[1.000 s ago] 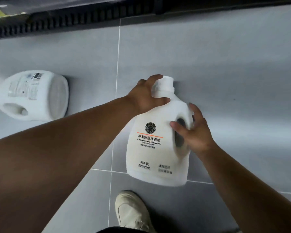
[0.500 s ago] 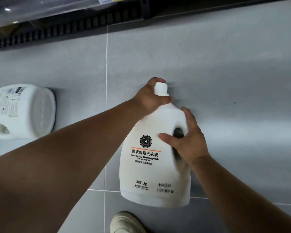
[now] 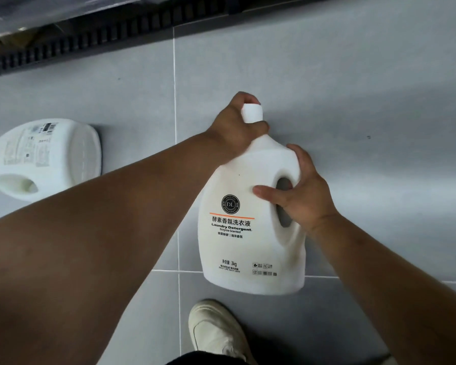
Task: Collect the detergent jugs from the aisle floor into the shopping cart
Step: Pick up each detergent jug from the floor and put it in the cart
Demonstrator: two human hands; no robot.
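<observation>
Your left hand (image 3: 237, 127) still grips the neck of the detergent jug (image 3: 237, 233) and your right hand (image 3: 306, 196) still wraps its handle (image 3: 287, 164), so the jug has hardly moved, it stays low at the aisle floor (image 3: 379, 101) before your shoe (image 3: 213, 330), and I judge the carrying to the cart is not yet begun.

The person has a bare left hand (image 3: 234, 127), bare right hand (image 3: 307, 196), bare forearms (image 3: 103, 233), a cream shoe (image 3: 216, 330) and dark trousers (image 3: 203, 359).

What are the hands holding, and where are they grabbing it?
Both hold the white detergent jug. The left hand grips its neck just under the cap. The right hand grips its side handle.
</observation>
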